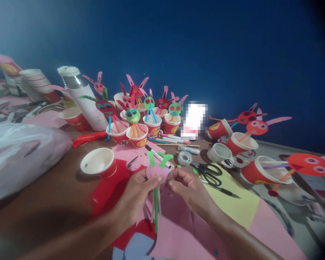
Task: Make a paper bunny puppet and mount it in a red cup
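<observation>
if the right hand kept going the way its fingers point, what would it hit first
The right hand points left, so it would first meet the pink paper disc that the left hand pinches; depth looks about equal, so likely.

No legible text or labels

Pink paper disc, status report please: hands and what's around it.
Left hand and right hand both pinch pink paper disc. Green straw hangs below. Scissors lie just right; empty cup left.
</observation>
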The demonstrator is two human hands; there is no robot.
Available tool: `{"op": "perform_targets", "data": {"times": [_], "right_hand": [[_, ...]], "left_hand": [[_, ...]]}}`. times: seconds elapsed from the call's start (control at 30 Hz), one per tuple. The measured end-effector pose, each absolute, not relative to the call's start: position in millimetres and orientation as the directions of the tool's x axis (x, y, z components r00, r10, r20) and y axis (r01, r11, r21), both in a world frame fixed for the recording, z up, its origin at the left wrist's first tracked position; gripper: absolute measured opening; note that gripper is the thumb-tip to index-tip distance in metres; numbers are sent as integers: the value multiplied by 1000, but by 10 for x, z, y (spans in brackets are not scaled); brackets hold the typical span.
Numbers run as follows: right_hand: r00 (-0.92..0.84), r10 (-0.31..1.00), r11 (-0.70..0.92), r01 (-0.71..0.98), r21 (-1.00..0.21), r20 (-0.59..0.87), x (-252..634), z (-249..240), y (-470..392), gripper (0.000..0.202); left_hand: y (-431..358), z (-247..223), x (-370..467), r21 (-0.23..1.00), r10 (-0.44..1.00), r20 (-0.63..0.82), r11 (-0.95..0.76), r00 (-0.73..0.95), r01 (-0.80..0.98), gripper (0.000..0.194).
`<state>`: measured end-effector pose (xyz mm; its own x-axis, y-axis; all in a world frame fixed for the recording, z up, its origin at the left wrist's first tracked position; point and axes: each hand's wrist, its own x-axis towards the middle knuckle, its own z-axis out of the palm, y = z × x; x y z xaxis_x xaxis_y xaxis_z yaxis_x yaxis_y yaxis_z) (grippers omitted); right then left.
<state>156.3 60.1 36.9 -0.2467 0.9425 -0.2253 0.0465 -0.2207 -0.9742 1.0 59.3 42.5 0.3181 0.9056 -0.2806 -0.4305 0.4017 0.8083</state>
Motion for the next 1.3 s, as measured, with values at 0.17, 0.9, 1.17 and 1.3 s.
{"op": "perform_targets", "data": {"times": [0.17,0.9,1.17,1.3], "right_hand": [[-227,947,-220,60,-974,-228,1561,397,609,6],[-195,963,-167,99,-981,-183,1626,361,618,21],[-169,963,-168,231,-958,-209,1583,413,614,16],[-154,965,-181,191,-965,-211,1579,409,616,15]], "left_hand": [[613,448,4,838,911,-262,379,319,-392,16],[635,435,26,856,907,-273,381,322,-349,16],[602,422,47,883,916,-297,371,272,-287,13],[586,402,37,866,910,-293,383,295,-322,15]]}}
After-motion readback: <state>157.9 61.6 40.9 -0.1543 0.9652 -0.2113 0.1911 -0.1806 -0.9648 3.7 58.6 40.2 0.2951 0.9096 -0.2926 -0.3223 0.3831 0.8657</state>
